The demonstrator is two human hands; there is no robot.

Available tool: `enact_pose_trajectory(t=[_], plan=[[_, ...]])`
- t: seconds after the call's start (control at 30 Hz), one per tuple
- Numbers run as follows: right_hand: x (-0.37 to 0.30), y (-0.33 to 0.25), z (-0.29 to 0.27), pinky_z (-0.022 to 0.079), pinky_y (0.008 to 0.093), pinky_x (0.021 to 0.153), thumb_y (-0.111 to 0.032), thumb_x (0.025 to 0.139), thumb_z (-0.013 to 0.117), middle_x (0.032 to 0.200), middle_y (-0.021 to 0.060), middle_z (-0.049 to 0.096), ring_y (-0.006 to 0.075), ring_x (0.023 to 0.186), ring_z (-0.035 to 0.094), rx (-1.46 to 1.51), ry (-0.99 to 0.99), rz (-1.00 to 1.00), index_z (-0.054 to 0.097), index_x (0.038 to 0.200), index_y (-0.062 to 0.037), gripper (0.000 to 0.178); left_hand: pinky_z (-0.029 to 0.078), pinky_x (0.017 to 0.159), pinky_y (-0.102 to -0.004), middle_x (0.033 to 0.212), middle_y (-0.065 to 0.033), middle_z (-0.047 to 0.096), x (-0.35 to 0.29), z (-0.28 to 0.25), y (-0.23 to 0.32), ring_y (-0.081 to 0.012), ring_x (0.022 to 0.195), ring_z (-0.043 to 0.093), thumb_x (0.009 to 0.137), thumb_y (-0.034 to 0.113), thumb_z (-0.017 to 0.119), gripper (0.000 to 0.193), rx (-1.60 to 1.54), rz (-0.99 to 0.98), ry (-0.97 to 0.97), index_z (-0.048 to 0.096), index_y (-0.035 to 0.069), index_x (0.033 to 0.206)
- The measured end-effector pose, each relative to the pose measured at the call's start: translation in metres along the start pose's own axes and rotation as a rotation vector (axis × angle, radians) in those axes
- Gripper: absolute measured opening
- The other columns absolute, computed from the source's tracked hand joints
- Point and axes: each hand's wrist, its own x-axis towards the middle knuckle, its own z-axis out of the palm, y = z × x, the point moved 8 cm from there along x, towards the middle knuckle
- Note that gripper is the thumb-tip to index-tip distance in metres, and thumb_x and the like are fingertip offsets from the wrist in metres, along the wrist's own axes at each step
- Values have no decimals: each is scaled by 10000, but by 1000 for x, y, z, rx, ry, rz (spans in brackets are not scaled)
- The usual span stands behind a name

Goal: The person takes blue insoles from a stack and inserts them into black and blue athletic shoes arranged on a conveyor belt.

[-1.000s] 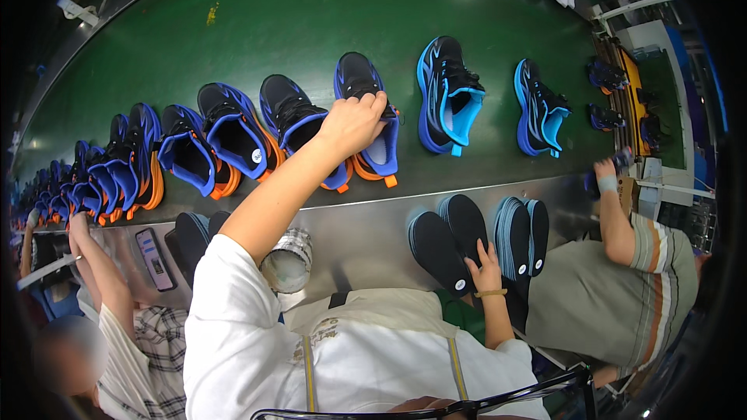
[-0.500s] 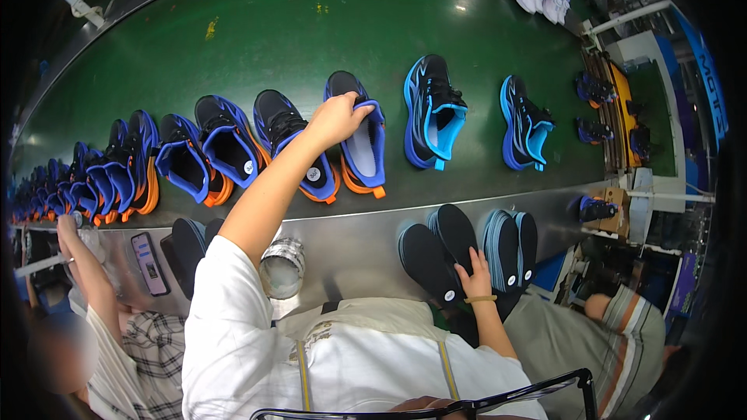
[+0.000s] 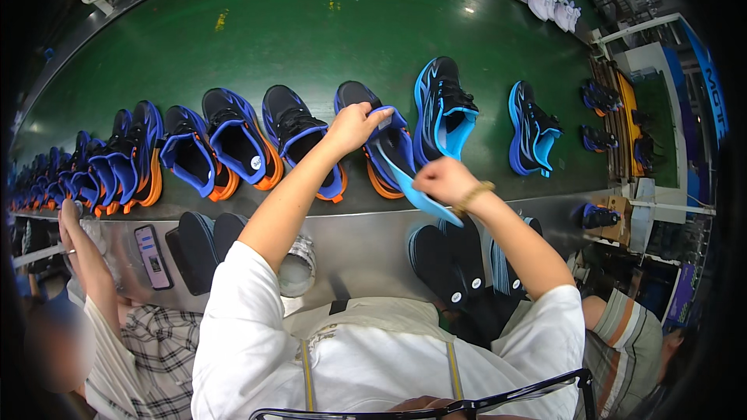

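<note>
My left hand (image 3: pixel 354 131) pinches the tongue of a black sneaker (image 3: pixel 355 93) with blue collar and orange sole, which stands on the green belt. My right hand (image 3: pixel 447 185) is closed on an insole (image 3: pixel 411 188) whose light-blue side shows. The insole tilts down, with one end inside the sneaker's opening and the other sticking out over the heel toward me. To the right stand two black sneakers with bright-blue trim, the nearer one (image 3: pixel 441 109) just beside the held sneaker.
Stacks of dark insoles (image 3: pixel 432 260) lie on the metal ledge (image 3: pixel 373 253) before me. A phone (image 3: pixel 152 257) and a clear jar (image 3: pixel 296 272) are there too. Orange-soled sneakers (image 3: pixel 187 148) line the belt (image 3: pixel 272 23) leftward. Other people sit on both sides.
My right hand has left the insole stacks and come up to the sneaker with an insole in it. My left hand stays at the sneaker's tongue.
</note>
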Motion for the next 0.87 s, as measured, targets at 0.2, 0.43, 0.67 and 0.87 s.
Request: enact_pose_trajectory(t=[0.2, 0.43, 0.67, 0.87], plan=[[62, -2, 49, 460, 378, 679, -90, 712, 509, 793, 204, 514, 331, 741, 539, -581, 361, -262, 561, 678, 10, 118, 381, 478, -318, 511, -123, 477, 6, 4, -4, -143, 502, 460, 774, 426, 555, 502, -36, 10, -85, 525, -62, 664], [31, -18, 37, 450, 385, 747, -393, 682, 596, 925, 229, 511, 331, 866, 511, -682, 217, 68, 604, 853, 0, 429, 420, 567, -279, 650, -122, 559, -1, 5, -19, -141, 623, 521, 769, 421, 554, 488, -168, -26, 0, 570, -65, 805], [51, -2, 54, 472, 374, 728, -152, 732, 522, 894, 201, 558, 306, 837, 569, -730, -64, 46, 628, 828, -13, 200, 413, 557, -268, 649, -94, 553, -2, 11, -16, -119, 616, 502, 771, 424, 550, 494, -185, -17, -69, 570, -67, 825], [86, 10, 65, 484, 339, 702, -115, 727, 496, 895, 197, 539, 304, 825, 549, -743, 196, -134, 615, 776, 14, 182, 392, 514, -263, 597, -64, 524, 1, 13, -16, -104, 566, 465, 776, 422, 551, 482, -128, -25, -88, 571, -59, 812]])
